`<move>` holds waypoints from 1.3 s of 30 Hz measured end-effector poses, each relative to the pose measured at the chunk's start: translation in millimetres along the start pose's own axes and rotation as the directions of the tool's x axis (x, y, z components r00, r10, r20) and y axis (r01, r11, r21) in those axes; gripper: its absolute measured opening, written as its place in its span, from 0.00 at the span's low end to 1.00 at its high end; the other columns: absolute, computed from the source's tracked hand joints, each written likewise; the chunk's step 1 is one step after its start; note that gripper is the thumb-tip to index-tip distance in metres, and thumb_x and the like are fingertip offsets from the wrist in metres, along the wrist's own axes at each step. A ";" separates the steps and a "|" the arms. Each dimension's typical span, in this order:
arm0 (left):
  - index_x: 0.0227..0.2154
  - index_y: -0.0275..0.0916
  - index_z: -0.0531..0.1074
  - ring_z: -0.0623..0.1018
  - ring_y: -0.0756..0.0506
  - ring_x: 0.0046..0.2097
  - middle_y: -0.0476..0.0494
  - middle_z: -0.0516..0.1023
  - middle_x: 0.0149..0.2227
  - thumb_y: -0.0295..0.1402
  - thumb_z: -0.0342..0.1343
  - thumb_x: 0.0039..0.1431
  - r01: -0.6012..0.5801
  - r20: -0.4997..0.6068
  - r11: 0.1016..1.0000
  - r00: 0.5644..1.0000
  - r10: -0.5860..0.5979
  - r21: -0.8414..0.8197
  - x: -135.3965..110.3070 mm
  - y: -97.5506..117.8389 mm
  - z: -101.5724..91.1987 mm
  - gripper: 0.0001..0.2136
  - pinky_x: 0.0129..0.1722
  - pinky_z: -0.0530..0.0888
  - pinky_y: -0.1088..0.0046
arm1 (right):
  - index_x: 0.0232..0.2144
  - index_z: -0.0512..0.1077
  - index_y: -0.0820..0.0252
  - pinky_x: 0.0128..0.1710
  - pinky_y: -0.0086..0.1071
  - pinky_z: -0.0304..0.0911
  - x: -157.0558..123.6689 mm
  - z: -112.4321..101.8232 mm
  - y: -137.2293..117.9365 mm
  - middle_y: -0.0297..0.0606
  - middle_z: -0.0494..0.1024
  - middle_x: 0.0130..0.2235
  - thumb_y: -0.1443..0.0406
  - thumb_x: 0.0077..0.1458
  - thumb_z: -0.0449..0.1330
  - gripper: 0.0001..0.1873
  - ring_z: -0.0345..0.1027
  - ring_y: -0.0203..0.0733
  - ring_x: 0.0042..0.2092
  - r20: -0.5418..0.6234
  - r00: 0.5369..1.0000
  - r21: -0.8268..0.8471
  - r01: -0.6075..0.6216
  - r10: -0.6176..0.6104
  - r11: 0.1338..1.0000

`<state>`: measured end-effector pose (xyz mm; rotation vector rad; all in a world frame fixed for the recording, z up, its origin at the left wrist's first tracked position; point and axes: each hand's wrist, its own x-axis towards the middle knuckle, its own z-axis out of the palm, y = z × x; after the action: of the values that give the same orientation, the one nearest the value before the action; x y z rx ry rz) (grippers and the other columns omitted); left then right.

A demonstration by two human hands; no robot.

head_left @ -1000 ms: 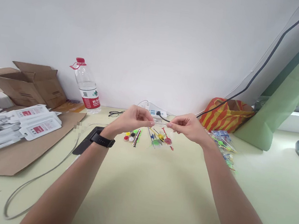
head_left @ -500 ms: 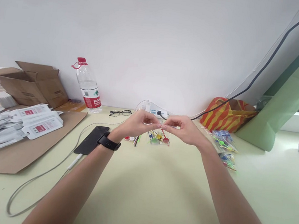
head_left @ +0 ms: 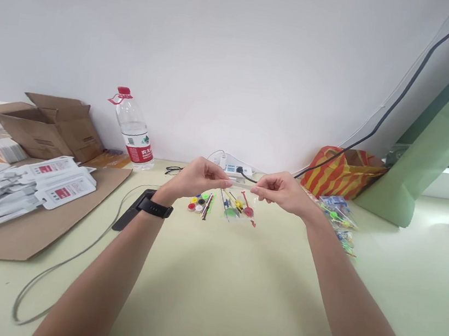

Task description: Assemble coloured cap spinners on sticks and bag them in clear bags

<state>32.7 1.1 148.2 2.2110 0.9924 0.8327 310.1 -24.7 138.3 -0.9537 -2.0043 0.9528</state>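
My left hand [head_left: 203, 179], with a black watch on its wrist, is closed in a pinch on one end of the top edge of a clear plastic bag [head_left: 234, 219]. My right hand [head_left: 279, 193] pinches the other end, so the edge is stretched level between thumbs and fingers. Below that edge show small plastic parts: a green disc [head_left: 230, 212], a red arrow-ended stick [head_left: 245, 197] and yellow pieces. Whether all of them are inside the bag I cannot tell. Left of them on the table are several coloured round pieces [head_left: 191, 207] and thin sticks [head_left: 206, 207].
A phone [head_left: 129, 216] with a cable lies left of my left forearm. Glasses [head_left: 173, 170], a water bottle [head_left: 136, 131], white packets [head_left: 66, 191] on cardboard and a box [head_left: 59, 132] are further left. To the right are filled small bags [head_left: 338, 213] and a striped bag [head_left: 327, 173].
My hands have moved apart, the left one leftwards and the right one slightly right, along the bag's edge. More of the round pieces and sticks now shows.
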 end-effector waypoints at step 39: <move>0.31 0.34 0.81 0.72 0.49 0.29 0.42 0.79 0.28 0.46 0.66 0.58 -0.009 0.029 0.979 0.999 0.015 -0.204 -4.7 18.3 -1.8 0.16 0.27 0.67 0.73 | 0.46 0.79 0.55 0.47 0.35 0.65 4.1 21.1 -17.3 0.41 0.79 0.46 0.52 0.64 0.60 0.17 0.71 0.44 0.46 -0.160 0.960 -0.165 0.205 -0.231 0.965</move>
<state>36.8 -12.5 160.8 2.0502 0.8401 0.8633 285.4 -35.6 143.8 -0.8410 -1.9972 0.5846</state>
